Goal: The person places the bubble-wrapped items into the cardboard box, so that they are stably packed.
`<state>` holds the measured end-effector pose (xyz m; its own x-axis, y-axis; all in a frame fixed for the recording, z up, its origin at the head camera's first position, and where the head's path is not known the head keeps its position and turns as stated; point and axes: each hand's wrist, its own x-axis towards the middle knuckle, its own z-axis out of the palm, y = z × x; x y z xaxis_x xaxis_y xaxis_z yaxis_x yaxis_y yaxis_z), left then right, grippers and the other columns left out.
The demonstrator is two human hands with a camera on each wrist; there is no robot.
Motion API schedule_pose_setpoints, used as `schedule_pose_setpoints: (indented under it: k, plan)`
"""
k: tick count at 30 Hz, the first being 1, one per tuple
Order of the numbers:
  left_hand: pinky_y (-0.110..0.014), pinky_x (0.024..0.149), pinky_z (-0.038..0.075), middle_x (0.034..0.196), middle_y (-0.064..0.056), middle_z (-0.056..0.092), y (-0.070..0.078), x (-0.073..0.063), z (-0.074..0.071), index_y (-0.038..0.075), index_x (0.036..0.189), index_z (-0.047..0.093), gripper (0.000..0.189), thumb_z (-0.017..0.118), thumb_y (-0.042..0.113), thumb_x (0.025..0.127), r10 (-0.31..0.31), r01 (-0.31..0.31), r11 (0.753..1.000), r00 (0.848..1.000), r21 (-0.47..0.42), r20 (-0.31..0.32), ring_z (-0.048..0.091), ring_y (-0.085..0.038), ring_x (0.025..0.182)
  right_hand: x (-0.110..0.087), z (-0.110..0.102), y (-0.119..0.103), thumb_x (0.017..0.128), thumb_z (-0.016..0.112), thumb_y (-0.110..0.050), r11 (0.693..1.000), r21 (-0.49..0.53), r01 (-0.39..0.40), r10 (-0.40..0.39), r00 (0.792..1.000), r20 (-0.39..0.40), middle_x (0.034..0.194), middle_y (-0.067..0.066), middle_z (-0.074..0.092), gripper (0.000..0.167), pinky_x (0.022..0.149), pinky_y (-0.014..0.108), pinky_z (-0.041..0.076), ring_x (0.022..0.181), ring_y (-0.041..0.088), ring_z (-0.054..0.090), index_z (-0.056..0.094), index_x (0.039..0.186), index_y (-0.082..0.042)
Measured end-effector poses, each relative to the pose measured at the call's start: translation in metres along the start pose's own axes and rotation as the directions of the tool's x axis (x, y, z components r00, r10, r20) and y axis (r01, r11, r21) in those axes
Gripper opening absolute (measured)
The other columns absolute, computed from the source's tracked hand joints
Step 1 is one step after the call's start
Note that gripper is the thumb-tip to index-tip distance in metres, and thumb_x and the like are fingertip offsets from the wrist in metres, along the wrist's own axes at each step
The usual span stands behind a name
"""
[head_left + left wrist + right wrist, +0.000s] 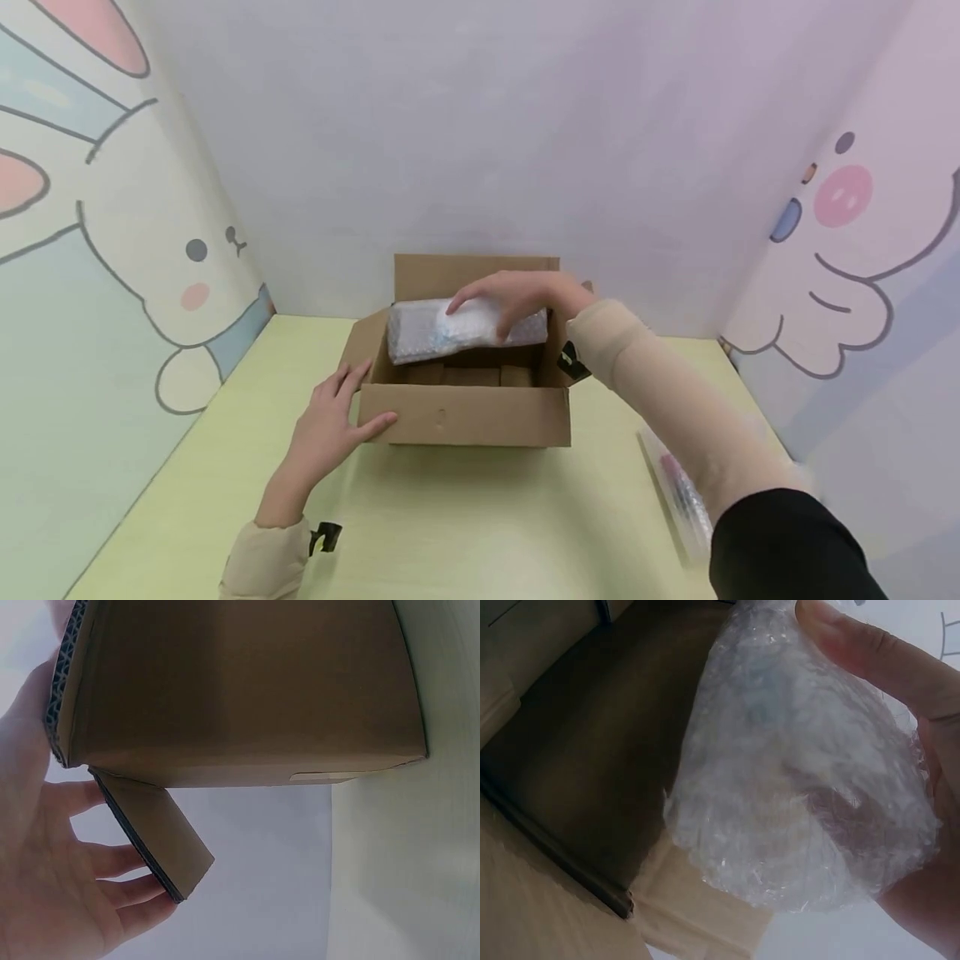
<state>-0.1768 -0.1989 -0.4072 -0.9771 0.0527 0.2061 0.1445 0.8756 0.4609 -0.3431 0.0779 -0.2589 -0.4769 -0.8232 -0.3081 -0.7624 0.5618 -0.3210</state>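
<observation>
A cardboard box (467, 417) stands with its flaps spread and its top uncovered. My right hand (517, 298) grips a bubble-wrapped package (416, 332) from above, thumb on the near side and fingers over the far side. The package is long and lies crosswise at the box's mouth, along the back. In the right wrist view the clear wrap (780, 787) fills the hand, and what it encloses is blurred. My left hand (326, 429) holds the box's near left corner, thumb on the front flap and fingers against the left flap (154, 832).
On the pale yellow table (465, 533), a second flat package in clear wrap (682, 500) lies at the right, partly behind my right forearm. Walls with cartoon animals (840, 200) enclose the table at the sides, and a plain wall rises behind the box.
</observation>
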Motion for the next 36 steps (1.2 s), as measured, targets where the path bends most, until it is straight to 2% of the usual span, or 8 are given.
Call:
schedule_pose_setpoints:
  k: [8, 17, 26, 33, 36]
  plan:
    - [-0.066, 0.087, 0.046, 0.154, -0.027, 0.027, 0.001, -0.004, -0.002, 0.018, 0.154, 0.027, 0.09, 0.066, 0.058, 0.083, -0.003, 0.003, 1.0, 1.0, -0.004, -0.009, 0.029, -0.049, 0.138, 0.017, 0.012, 0.007, 0.075, 0.075, 0.003, 1.0, -0.014, -0.002, 0.003, 0.999, 0.036, 0.153, -0.008, 0.039, 0.082, 0.102, 0.038, 0.04, 0.142, 0.019, 0.035, 0.046, 0.141, -0.037]
    - [-0.066, 0.089, 0.046, 0.154, -0.027, 0.027, 0.002, -0.006, 0.001, 0.017, 0.154, 0.027, 0.091, 0.067, 0.058, 0.083, 0.006, -0.005, 1.0, 1.0, 0.003, -0.017, 0.029, -0.048, 0.138, 0.024, 0.02, 0.014, 0.075, 0.075, 0.001, 1.0, -0.02, -0.013, 0.014, 0.999, 0.052, 0.155, -0.006, 0.037, 0.082, 0.097, 0.039, 0.041, 0.14, 0.02, 0.036, 0.045, 0.142, -0.037]
    - [-0.065, 0.088, 0.047, 0.154, -0.027, 0.028, 0.003, -0.009, 0.002, 0.016, 0.153, 0.028, 0.09, 0.068, 0.056, 0.083, 0.011, -0.011, 1.0, 0.999, 0.001, -0.033, 0.03, -0.048, 0.137, 0.026, 0.025, 0.016, 0.077, 0.076, 0.0, 1.0, 0.006, -0.018, 0.018, 0.998, 0.065, 0.156, -0.005, 0.034, 0.082, 0.105, 0.043, 0.038, 0.144, 0.023, 0.031, 0.043, 0.142, -0.038]
    - [-0.066, 0.091, 0.044, 0.154, -0.027, 0.028, 0.004, -0.009, 0.004, 0.016, 0.153, 0.028, 0.091, 0.068, 0.056, 0.082, 0.005, -0.006, 1.0, 0.999, -0.009, -0.035, 0.03, -0.048, 0.138, 0.034, 0.041, 0.018, 0.076, 0.075, 0.0, 1.0, -0.01, -0.004, 0.005, 0.997, 0.074, 0.155, -0.005, 0.035, 0.082, 0.098, 0.038, 0.044, 0.131, 0.019, 0.045, 0.041, 0.143, -0.036]
    - [-0.067, 0.092, 0.043, 0.155, -0.027, 0.027, 0.004, -0.009, 0.005, 0.017, 0.154, 0.028, 0.091, 0.068, 0.057, 0.082, 0.008, -0.008, 1.0, 0.999, -0.012, -0.034, 0.029, -0.048, 0.138, 0.038, 0.05, 0.02, 0.077, 0.077, -0.001, 0.999, -0.032, -0.009, 0.012, 0.996, 0.086, 0.156, -0.004, 0.034, 0.085, 0.1, 0.038, 0.044, 0.133, 0.019, 0.043, 0.039, 0.144, -0.035]
